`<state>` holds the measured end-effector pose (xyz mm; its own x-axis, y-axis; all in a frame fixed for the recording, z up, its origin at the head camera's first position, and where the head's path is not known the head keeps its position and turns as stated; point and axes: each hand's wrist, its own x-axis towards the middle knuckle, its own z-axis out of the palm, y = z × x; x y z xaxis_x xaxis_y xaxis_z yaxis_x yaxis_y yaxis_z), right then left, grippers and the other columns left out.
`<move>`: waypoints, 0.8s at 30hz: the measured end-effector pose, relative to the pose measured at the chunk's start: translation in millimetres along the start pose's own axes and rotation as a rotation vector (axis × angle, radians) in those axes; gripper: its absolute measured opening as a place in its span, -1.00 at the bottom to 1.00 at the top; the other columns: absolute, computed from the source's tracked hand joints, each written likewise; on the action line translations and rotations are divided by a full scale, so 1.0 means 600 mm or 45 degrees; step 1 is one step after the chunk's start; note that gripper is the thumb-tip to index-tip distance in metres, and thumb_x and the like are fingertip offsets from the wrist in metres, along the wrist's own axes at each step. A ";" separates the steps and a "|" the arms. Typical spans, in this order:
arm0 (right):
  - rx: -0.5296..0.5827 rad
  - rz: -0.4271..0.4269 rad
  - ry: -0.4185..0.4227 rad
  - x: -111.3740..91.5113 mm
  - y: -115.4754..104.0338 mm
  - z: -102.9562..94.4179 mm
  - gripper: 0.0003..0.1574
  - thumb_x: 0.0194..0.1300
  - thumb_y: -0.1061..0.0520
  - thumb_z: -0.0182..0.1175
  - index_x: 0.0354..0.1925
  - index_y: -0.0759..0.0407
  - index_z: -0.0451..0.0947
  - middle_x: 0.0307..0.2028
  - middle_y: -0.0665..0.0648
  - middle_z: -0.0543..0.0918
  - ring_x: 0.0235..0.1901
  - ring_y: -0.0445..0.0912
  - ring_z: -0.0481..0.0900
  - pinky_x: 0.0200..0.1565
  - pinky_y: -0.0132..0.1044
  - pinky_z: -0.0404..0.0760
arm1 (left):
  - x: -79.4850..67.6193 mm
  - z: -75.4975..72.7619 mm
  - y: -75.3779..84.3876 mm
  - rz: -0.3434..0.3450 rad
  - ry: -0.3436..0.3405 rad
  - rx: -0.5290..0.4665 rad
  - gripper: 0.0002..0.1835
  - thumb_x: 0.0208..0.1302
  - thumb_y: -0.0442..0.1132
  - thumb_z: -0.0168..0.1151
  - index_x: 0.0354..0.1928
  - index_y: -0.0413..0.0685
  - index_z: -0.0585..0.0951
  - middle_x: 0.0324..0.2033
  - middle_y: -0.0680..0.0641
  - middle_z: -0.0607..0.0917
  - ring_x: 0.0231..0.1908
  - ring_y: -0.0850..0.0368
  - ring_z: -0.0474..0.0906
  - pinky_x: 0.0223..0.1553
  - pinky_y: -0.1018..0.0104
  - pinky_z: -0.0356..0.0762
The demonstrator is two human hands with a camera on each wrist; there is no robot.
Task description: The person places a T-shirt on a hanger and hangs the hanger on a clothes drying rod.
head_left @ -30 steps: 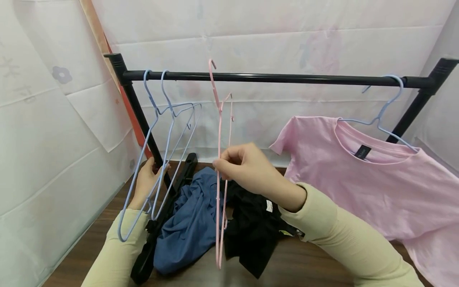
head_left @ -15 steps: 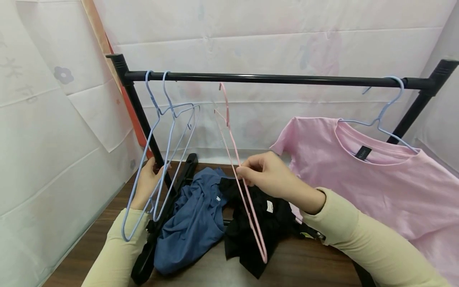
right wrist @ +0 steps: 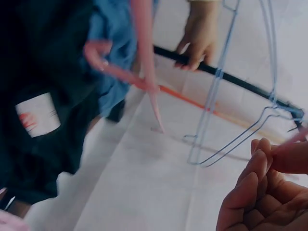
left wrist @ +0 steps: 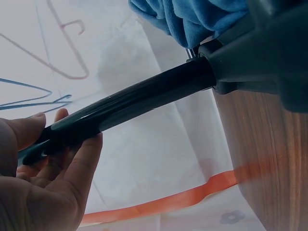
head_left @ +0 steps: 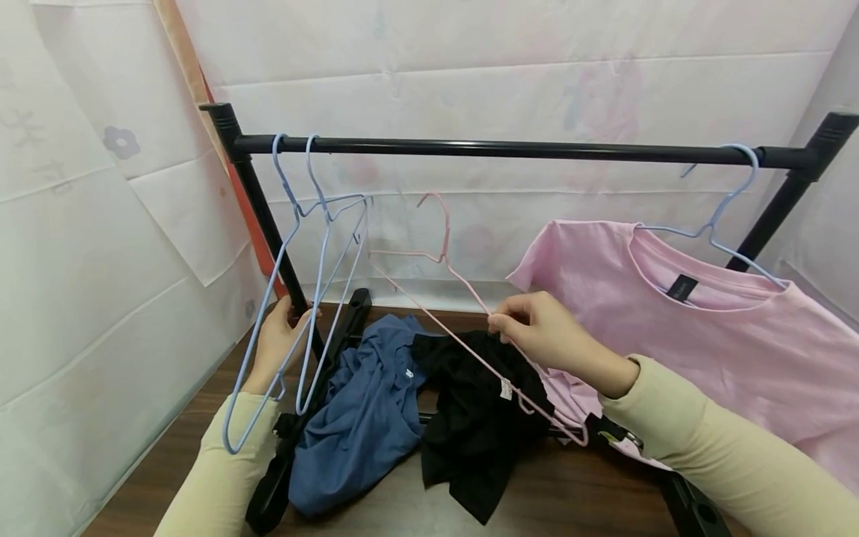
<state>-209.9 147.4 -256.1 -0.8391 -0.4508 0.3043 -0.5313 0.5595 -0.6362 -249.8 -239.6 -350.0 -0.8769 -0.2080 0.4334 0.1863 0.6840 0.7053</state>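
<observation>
My left hand (head_left: 271,344) holds the black upright post (left wrist: 139,101) at the rack's left side; in the left wrist view its thumb and fingers curl round the tube. My right hand (head_left: 557,332) pinches one sloping arm of a pink hanger (head_left: 446,235) between thumb and fingers. That hanger is tilted, its hook below and apart from the top rail (head_left: 503,150). Beneath it lie a crumpled blue garment (head_left: 362,425) and a black garment (head_left: 463,447) with a white label. The right wrist view shows the pink hanger close and blurred.
Two light blue hangers (head_left: 326,212) hang from the rail's left end, in front of my left forearm. A pink T-shirt (head_left: 671,328) hangs on another blue hanger (head_left: 721,201) at the right. Black rack feet (head_left: 268,485) stand on the wooden table (head_left: 570,500).
My right hand has moved right and slightly down with the pink hanger. The hanger has dropped from rail height and turned from edge-on to show its triangle. My left hand stays put.
</observation>
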 end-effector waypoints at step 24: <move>0.028 0.031 0.305 -0.019 0.089 -0.017 -0.81 0.36 0.21 0.21 -0.37 0.27 0.68 -0.56 0.10 0.60 -0.56 -0.34 0.42 -0.44 -0.47 0.42 | 0.005 0.005 -0.010 -0.035 -0.003 -0.034 -0.67 0.47 -0.11 0.06 0.09 -0.19 0.53 -0.08 -0.25 0.73 -0.16 0.09 0.59 -0.15 0.41 0.41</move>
<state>-229.7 189.5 -286.4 -0.8569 -0.2581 0.4462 -0.5099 0.5518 -0.6600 -254.8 -242.1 -354.4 -0.8829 -0.2251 0.4122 0.1736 0.6592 0.7317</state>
